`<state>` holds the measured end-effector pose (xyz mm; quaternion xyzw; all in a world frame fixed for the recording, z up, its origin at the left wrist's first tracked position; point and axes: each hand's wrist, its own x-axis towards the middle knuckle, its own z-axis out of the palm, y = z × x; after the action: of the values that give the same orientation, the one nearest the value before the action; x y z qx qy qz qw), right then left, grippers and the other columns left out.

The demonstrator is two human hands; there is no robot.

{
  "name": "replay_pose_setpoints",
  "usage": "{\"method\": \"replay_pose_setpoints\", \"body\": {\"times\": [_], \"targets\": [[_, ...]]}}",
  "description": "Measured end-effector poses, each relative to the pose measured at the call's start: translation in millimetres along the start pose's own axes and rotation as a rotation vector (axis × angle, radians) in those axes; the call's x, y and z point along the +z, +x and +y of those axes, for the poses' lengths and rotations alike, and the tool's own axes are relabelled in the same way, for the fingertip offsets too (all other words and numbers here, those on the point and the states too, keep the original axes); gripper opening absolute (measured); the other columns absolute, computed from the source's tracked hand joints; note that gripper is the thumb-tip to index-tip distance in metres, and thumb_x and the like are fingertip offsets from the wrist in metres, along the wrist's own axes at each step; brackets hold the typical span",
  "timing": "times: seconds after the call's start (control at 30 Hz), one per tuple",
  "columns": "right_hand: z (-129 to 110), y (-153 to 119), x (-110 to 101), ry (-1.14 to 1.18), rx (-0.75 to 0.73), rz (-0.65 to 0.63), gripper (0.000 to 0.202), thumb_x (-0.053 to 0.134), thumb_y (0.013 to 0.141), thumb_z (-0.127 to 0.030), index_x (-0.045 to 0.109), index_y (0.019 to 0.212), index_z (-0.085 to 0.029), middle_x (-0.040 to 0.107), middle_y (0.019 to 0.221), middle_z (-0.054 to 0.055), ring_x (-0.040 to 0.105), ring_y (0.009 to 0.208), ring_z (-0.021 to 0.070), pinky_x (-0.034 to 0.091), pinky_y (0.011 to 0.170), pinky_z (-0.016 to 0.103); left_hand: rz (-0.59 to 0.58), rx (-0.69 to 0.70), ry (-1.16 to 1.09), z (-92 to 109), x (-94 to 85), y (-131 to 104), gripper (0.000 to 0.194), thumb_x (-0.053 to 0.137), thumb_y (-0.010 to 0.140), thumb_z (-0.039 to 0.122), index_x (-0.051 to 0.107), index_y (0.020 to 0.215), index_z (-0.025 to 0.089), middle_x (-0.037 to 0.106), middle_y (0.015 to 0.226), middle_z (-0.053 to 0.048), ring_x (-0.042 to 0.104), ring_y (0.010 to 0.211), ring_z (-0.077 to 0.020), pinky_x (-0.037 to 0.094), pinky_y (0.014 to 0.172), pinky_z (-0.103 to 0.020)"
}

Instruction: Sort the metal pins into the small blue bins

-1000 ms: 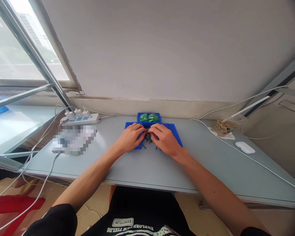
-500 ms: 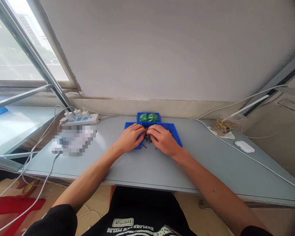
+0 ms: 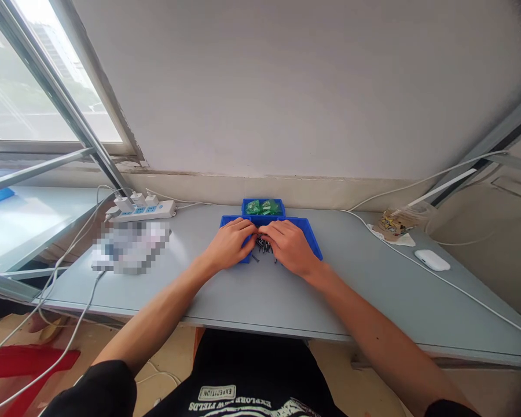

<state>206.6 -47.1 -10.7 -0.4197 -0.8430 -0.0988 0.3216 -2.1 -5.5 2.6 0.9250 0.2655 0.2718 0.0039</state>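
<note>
My left hand (image 3: 230, 243) and my right hand (image 3: 290, 246) meet fingertip to fingertip over a small pile of dark screws (image 3: 264, 245) on the table. Both hands are closed in a pinch, and whatever lies between the fingertips is too small and hidden to make out. One loose screw (image 3: 255, 258) lies in front of the pile. Partly under my left hand is a blue bin (image 3: 226, 220); another blue bin (image 3: 313, 240) shows beyond and to the right of my right hand. Behind them, a smaller blue bin (image 3: 282, 208) holds green plastic packets (image 3: 269, 207).
A white power strip (image 3: 145, 213) with several plugs stands at the back left, a blurred-out object (image 3: 130, 246) before it. To the right are a plastic cup (image 3: 395, 223) on a tissue, a white earphone case (image 3: 432, 260) and a white cable (image 3: 460, 289) across the grey table (image 3: 264, 301).
My right fingertips have shifted very slightly, and a little more of the screw pile shows between my hands. The bins and everything else are where they were.
</note>
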Motion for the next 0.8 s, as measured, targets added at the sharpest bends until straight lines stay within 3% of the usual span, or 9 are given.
{"method": "replay_pose_setpoints", "body": {"times": [0.27, 0.47, 0.8], "targets": [[1.2, -1.4, 1.5, 0.023, 0.048, -0.042, 0.026, 0.047, 0.108, -0.032, 0.061, 0.125, -0.018, 0.074, 0.103, 0.008, 0.064, 0.091, 0.0227, 0.043, 0.084, 0.035, 0.003, -0.004, 0.001, -0.9, 0.8, -0.9, 0.025, 0.043, 0.105, 0.026, 0.066, 0.096, 0.02, 0.068, 0.097, -0.007, 0.061, 0.093, -0.0216, 0.05, 0.083, -0.034], [2.6, -0.1, 1.0, -0.013, 0.062, -0.053, 0.027, 0.043, 0.11, -0.03, 0.065, 0.098, -0.019, 0.073, 0.096, 0.008, 0.063, 0.087, 0.0214, 0.041, 0.081, 0.034, 0.012, -0.005, -0.013, -0.6, 0.5, -0.7, 0.023, 0.045, 0.104, 0.026, 0.068, 0.101, 0.021, 0.07, 0.101, -0.007, 0.063, 0.096, -0.0222, 0.05, 0.084, -0.035], [1.7, -0.5, 0.2, 0.009, 0.094, -0.054, 0.02, 0.051, 0.108, -0.033, 0.063, 0.098, -0.02, 0.072, 0.092, 0.006, 0.062, 0.084, 0.0212, 0.04, 0.078, 0.033, -0.004, -0.011, -0.012, -0.7, 0.8, -0.9, 0.021, 0.047, 0.103, 0.025, 0.067, 0.097, 0.02, 0.07, 0.099, -0.006, 0.062, 0.093, -0.0216, 0.05, 0.084, -0.035]]}}
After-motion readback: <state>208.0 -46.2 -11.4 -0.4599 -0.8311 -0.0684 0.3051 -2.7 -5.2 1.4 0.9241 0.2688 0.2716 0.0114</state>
